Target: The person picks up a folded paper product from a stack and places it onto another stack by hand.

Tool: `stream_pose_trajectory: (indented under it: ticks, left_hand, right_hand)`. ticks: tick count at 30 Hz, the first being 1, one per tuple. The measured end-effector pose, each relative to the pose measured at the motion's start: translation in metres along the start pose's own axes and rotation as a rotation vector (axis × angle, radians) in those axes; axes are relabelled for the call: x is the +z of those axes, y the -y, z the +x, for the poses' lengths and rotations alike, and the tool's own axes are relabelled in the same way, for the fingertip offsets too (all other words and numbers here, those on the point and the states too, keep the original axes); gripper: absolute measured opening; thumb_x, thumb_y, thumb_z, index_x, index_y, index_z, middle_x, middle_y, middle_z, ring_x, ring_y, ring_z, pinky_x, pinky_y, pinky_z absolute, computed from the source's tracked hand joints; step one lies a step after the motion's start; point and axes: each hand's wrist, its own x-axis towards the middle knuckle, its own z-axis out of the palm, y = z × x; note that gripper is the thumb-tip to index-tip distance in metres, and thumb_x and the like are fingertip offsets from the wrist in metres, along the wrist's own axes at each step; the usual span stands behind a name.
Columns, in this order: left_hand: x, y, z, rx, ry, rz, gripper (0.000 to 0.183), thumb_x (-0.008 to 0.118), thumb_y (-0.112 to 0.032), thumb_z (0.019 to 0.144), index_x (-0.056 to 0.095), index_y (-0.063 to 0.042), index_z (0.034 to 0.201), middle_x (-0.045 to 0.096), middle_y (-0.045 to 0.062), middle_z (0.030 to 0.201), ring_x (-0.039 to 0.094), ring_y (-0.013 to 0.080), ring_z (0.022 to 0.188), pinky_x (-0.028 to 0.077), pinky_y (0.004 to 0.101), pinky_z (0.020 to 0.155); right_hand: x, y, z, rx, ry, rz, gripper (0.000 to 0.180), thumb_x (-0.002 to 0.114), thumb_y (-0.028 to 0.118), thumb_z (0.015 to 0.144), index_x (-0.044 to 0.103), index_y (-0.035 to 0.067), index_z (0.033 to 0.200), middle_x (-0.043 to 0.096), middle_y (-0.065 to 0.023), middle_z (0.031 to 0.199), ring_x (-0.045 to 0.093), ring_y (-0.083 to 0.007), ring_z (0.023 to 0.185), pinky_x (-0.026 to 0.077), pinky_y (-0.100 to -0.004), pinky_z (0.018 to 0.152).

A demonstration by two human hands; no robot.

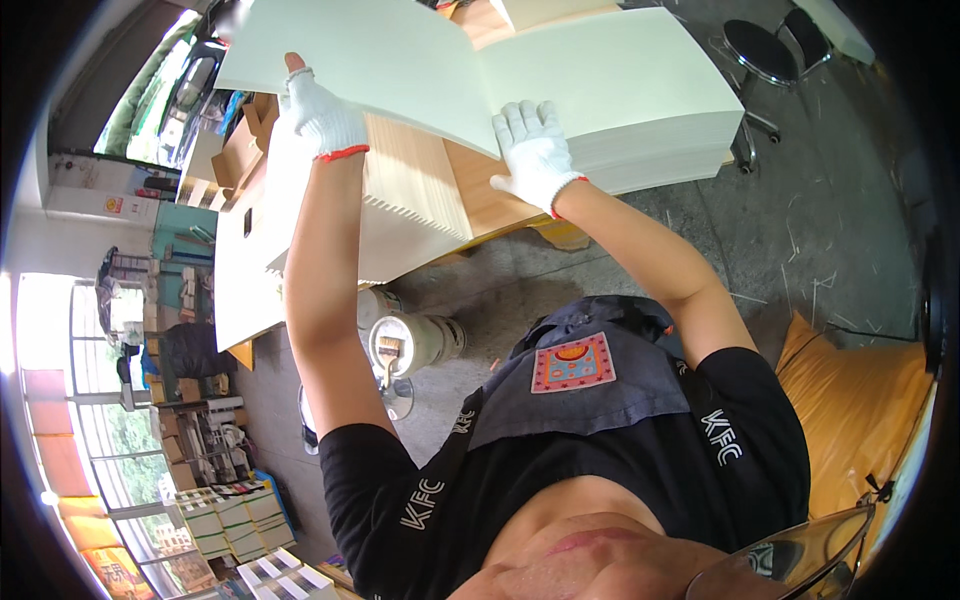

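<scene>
My left hand [322, 116], in a white knit work glove with a red cuff and a bare thumb tip, holds the outer edge of a large pale sheet [375, 60], thumb on top and fingers hidden beneath. The sheet is raised and slants off towards a thick stack of large pale sheets [652, 142]. My right hand [532, 150], gloved likewise, lies flat with fingers spread at the stack's near left corner, by the sheet's edge. Between my arms, a second stack with stepped edges [412, 180] rests on the wooden table [487, 184].
Below the table's near edge stands a white bucket [420, 341] with a brush [388, 352] across its top. A black round stool [761, 49] is at the upper right. An orange sack [847, 420] lies at the right. Shelves and stacked printed bundles [240, 525] are at the left.
</scene>
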Motion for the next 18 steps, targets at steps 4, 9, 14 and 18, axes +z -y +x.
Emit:
stream_pose_trajectory:
  ticks: [4, 9, 14, 18]
  left_hand:
    - [-0.017, 0.021, 0.032, -0.036, 0.094, -0.05, 0.045, 0.036, -0.033, 0.108, 0.043, -0.003, 0.142, 0.051, 0.012, 0.141, 0.052, 0.0279, 0.125, 0.045, 0.0426, 0.104]
    - [-0.009, 0.004, 0.071, 0.013, 0.222, -0.176, 0.048, 0.035, -0.039, 0.107, 0.042, -0.008, 0.144, 0.048, 0.01, 0.145, 0.048, 0.0278, 0.13, 0.04, 0.044, 0.109]
    - [0.013, -0.004, 0.096, 0.006, 0.331, -0.598, 0.057, 0.046, -0.043, 0.102, 0.046, -0.005, 0.144, 0.054, 0.015, 0.138, 0.053, 0.0322, 0.124, 0.042, 0.0446, 0.108]
    - [0.039, -0.027, 0.072, 0.11, 0.325, -0.623, 0.052, 0.047, -0.04, 0.103, 0.047, -0.007, 0.142, 0.052, 0.015, 0.141, 0.05, 0.0327, 0.128, 0.039, 0.0469, 0.111]
  right_hand:
    - [-0.006, -0.01, -0.004, 0.01, 0.115, -0.002, 0.089, 0.071, 0.055, 0.076, 0.045, -0.001, 0.141, 0.046, -0.0197, 0.143, 0.038, -0.0354, 0.137, 0.025, -0.0531, 0.113]
    - [-0.018, -0.011, -0.002, 0.017, 0.085, 0.159, 0.093, 0.071, 0.058, 0.078, 0.042, -0.001, 0.144, 0.044, -0.0202, 0.146, 0.036, -0.0382, 0.138, 0.027, -0.0505, 0.114]
    - [-0.074, -0.026, 0.035, -0.064, -0.507, 0.483, 0.088, 0.07, 0.058, 0.081, 0.044, -0.001, 0.141, 0.052, -0.0235, 0.135, 0.052, -0.0341, 0.123, 0.042, -0.045, 0.102]
    - [-0.142, -0.019, 0.069, -0.24, -0.624, 0.561, 0.053, 0.049, 0.022, 0.094, 0.048, 0.004, 0.144, 0.065, -0.0189, 0.121, 0.066, -0.0281, 0.102, 0.053, -0.0367, 0.086]
